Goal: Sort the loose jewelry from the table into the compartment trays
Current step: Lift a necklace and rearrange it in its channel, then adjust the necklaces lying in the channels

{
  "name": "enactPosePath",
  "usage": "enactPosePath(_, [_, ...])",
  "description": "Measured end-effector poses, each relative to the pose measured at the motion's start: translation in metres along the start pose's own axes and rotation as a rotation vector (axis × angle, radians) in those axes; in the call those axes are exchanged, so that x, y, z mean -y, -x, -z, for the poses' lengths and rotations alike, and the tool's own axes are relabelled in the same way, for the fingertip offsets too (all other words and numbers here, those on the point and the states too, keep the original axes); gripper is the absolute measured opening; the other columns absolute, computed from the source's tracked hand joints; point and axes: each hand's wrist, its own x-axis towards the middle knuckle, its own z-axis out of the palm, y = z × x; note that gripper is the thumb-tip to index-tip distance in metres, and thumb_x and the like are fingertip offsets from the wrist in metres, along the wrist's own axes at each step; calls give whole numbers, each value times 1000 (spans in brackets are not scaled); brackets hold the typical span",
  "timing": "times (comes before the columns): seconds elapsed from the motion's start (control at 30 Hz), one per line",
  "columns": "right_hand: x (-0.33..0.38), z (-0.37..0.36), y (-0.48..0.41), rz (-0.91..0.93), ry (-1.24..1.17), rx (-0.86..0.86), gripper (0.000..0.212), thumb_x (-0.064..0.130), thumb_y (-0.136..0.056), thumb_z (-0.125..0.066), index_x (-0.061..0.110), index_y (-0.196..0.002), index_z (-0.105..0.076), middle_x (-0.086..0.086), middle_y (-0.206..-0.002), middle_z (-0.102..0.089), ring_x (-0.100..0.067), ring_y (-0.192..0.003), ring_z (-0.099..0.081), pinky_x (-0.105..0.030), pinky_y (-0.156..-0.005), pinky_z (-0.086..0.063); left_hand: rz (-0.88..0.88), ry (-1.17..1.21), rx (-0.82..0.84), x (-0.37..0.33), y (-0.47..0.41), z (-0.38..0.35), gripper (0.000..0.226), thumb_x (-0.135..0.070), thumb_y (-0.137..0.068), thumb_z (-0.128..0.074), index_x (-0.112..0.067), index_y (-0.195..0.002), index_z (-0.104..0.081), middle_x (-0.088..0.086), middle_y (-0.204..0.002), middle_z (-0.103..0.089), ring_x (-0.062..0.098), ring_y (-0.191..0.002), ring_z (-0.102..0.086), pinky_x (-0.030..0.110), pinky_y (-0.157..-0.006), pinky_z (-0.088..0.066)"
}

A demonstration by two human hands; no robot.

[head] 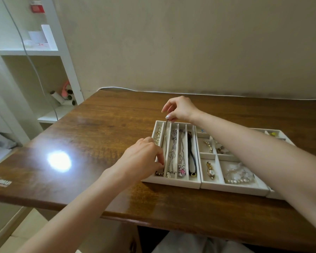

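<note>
1. The desk point(98, 125) meets the wall along its far edge, where 1 white cable point(190, 93) runs. Its near edge faces the person.
2. 2 white trays touch side by side right of centre: the slotted tray point(171, 183) and the mixed tray point(232, 189). The corner of a 3rd tray point(274, 195) shows behind the right forearm. Their front rims sit well back from the near edge.
3. Left of the slotted tray, wood stretches to the desk's left edge, carrying 1 bright glare spot and 1 small sticker.
4. The slotted tray has 5 long slots. The right 3 hold 1 silver chain point(172, 148), 1 pink-pendant necklace point(181, 172) and 1 black cord point(191, 154).
5. The right hand point(179, 109), above the tray's far rim, has its grip pinched on the top of 1 thin dark chain point(165, 132).
6. The left hand point(144, 157), at the tray's near left corner, pinches that chain's lower part. The chain is stretched over the tray's 2 leftmost slots; which one is unclear.
</note>
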Motion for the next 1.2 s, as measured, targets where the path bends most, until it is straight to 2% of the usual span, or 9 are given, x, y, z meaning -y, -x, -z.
enactPosePath(0.2, [-4,-11,-3,85,229,-48,26,-7,-71,-73,7,-92,-70,-13,-89,-71,-16,-74,-62,-29,-73,-53,-4,29,-55,1,-1,-2,11,-27,-88,-63,-26,-97,-67,-6,-97,-43,11,-93,-42,22,-74,-40])
enactPosePath(0.43, [-4,-4,1,104,129,-80,14,0,-83,-63,8,-92,-70,-9,-80,-73,-9,-71,-67,-22,-71,-54,14,82,-163,9,-5,0,9,-23,-89,-61,-25,-94,-68,-6,-96,-48,11,-91,-45,22,-75,-42])
enactPosePath(0.53, [-6,-1,3,101,149,-88,11,8,-88,-59,13,-91,-69,-2,-75,-73,0,-74,-64,-26,-82,-50,16,94,-194,10,-7,0,9,-23,-89,-61,-25,-94,-68,-5,-94,-50,10,-89,-45,21,-74,-41])
enactPosePath(0.63, [-8,-2,7,76,235,10,11,15,-89,-58,17,-92,-68,6,-77,-73,-1,-82,-64,-31,-85,-50,21,106,-200,10,-7,1,10,-23,-90,-60,-25,-95,-68,-6,-92,-48,10,-87,-44,23,-74,-41])
enactPosePath(0.7, [-9,-5,10,71,266,45,10,18,-90,-58,20,-91,-68,9,-78,-73,-3,-84,-64,-32,-83,-51,25,105,-196,9,-8,0,10,-23,-91,-60,-25,-95,-69,-7,-91,-45,10,-85,-42,23,-73,-39])
enactPosePath(0.83, [-4,-3,11,105,261,-125,12,23,-93,-53,25,-89,-64,12,-73,-72,2,-81,-61,-25,-72,-46,31,110,-178,9,-9,-1,11,-24,-91,-59,-24,-96,-69,-6,-92,-46,10,-86,-41,23,-74,-40])
enactPosePath(0.9, [-3,-3,12,98,308,-88,13,23,-94,-51,26,-91,-64,12,-74,-72,1,-79,-60,-24,-68,-43,32,113,-172,9,-9,-1,11,-23,-91,-59,-24,-96,-69,-5,-92,-46,10,-86,-42,24,-75,-42])
enactPosePath(1.0, [-6,-10,14,98,396,33,14,23,-94,-50,24,-93,-64,11,-80,-72,-4,-80,-61,-28,-75,-47,33,118,-173,9,-10,0,11,-23,-91,-59,-25,-95,-69,-5,-91,-46,11,-85,-43,26,-77,-44])
enactPosePath(1.2, [-4,-8,15,146,315,-68,11,24,-91,-54,24,-88,-65,11,-74,-71,1,-70,-60,-29,-74,-48,15,139,-174,13,-10,-2,9,-22,-90,-60,-26,-92,-68,-7,-90,-47,8,-82,-42,22,-72,-38])
